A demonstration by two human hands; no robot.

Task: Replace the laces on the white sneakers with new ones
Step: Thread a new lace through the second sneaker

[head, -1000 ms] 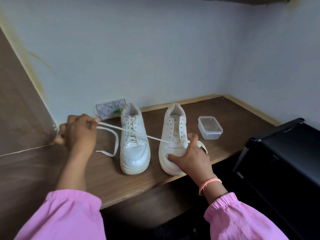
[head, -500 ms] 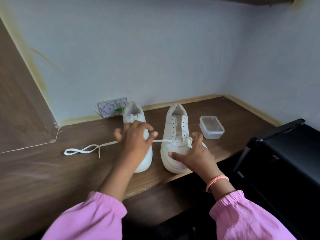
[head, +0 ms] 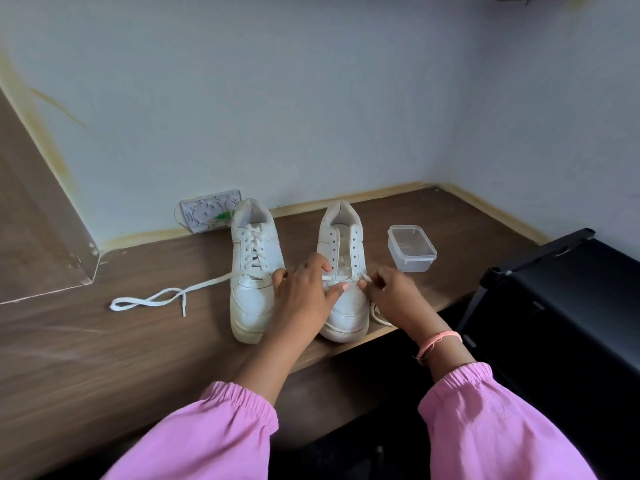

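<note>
Heads up on a few things that could bite you here. Your right sneaker point(head: 343, 271) sits near the front edge of the desk point(head: 104, 341) with only the bottom eyelet row threaded, the rest of the holes bare. Your left hand point(head: 304, 292) rests over its toe with the thumb pressing the lace bar, fingers fairly straight, so that grip isn't really clamped on anything. Your right hand point(head: 388, 296) pinches the lace end point(head: 365, 277) just beside the lowest right eyelet.

The lace point(head: 152, 299) runs left behind the laced left sneaker point(head: 254, 268) and lies in a loose loop on the desk. That side looks a lot longer than the bit by your right hand, so I'd guess you end up with uneven ends if you start crossing now. The loop could also knot or snag on the other shoe when you pull.

Also, a hard tug with just a flat palm holding could slide the shoe off the edge. The plastic tub point(head: 412, 247) is near, easy to knock.
</note>
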